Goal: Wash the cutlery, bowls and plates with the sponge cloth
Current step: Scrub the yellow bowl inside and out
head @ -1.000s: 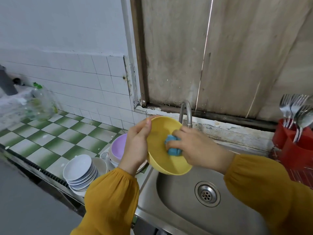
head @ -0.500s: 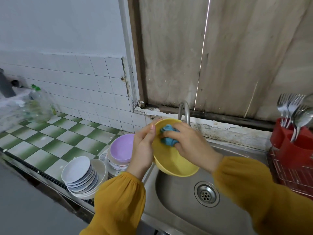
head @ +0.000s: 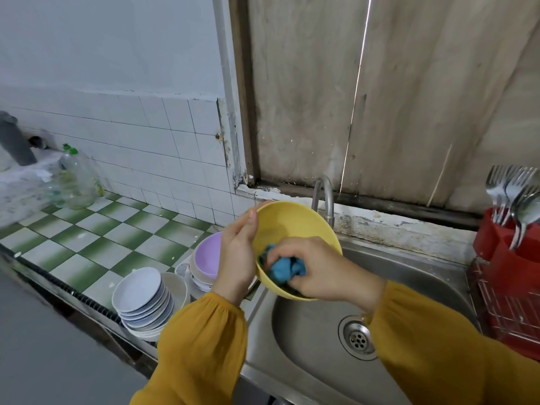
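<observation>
Far left, on the green-and-white chequered tiled desk: a clear plastic bottle with a green cap, blurred. Nearer the front edge, a stack of shallow white plates. Just right of it, a lilac plastic bowl nested on more crockery. Seemingly waiting for a wash, though hard to tell clean from dirty.

Next, the left hand, gripping the left rim of the round yellow plastic bowl: thumb up along the rim, fingers hidden behind the wall. Held in the air over the left edge of the stainless steel sink, tipped on its side, mouth turned rightward and toward the wearer, so straight at the other hand. No long axis to speak of in a round bowl; only the way the mouth faces.

Inside the low part of that mouth, the crumpled blue sponge cloth, pinched in the curled fingers of the right hand and pressed to the inner wall near the bottom rim. Right hand plainly the nearer to the surface being cleaned; left merely steadying.

Probably mid-scrub. Judging from this, next a sweep of the cloth up and around the inner wall toward the upper rim, with a counter-turn from the left hand. Just behind the upper right rim, the curved steel tap, no water visible. Further right, a red plastic holder full of steel forks and spoons, above a red wire rack.
</observation>
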`<move>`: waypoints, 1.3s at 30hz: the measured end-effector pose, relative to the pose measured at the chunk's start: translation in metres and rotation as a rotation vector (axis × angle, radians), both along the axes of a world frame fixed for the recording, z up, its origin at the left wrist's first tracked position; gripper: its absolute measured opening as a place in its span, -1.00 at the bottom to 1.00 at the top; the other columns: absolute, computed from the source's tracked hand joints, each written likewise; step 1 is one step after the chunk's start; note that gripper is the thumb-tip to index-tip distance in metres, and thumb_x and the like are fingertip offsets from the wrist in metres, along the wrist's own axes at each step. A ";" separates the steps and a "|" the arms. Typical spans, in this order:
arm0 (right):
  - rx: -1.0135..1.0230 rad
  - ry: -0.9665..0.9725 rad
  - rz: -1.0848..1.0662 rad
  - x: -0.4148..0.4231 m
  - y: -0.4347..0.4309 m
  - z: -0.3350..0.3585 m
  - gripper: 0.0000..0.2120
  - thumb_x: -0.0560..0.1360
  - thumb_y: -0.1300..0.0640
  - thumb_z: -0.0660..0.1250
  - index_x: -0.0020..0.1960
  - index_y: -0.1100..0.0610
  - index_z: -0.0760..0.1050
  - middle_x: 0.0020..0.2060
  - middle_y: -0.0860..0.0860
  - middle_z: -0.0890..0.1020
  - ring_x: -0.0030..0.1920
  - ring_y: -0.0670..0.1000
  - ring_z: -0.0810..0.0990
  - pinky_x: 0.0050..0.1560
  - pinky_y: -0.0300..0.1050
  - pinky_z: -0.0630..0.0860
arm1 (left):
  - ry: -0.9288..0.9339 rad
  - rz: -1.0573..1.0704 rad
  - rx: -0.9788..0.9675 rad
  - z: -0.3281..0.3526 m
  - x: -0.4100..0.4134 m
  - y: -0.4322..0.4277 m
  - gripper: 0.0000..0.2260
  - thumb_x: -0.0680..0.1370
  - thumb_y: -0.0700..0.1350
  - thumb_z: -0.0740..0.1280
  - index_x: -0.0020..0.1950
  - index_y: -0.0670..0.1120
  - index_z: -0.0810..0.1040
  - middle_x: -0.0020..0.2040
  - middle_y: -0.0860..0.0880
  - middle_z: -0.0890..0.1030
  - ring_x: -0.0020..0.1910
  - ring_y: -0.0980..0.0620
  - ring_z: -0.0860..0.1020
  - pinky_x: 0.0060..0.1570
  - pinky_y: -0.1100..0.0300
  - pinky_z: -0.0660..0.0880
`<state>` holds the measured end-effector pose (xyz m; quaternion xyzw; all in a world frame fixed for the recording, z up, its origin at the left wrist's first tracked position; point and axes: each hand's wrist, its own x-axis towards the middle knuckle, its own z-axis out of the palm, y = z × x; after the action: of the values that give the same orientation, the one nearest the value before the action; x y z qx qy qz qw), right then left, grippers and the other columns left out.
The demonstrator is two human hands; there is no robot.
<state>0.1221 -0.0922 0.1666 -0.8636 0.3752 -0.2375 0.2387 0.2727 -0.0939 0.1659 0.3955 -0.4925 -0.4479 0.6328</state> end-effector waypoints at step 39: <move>-0.375 -0.852 -0.252 -0.039 0.002 0.051 -0.76 0.41 0.03 0.48 -0.02 -0.25 0.55 0.05 -0.21 0.57 0.08 -0.14 0.55 0.06 -0.21 0.51 | 0.081 0.092 -0.009 0.000 -0.016 0.012 -0.76 0.28 -0.04 0.51 -0.08 0.13 0.71 -0.04 0.06 0.72 -0.02 0.11 0.64 -0.07 0.27 0.56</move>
<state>0.0836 -0.0903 0.2174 -0.6655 0.2965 -0.6607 0.1807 0.2571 -0.0816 0.1660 0.3961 -0.4499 -0.4318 0.6740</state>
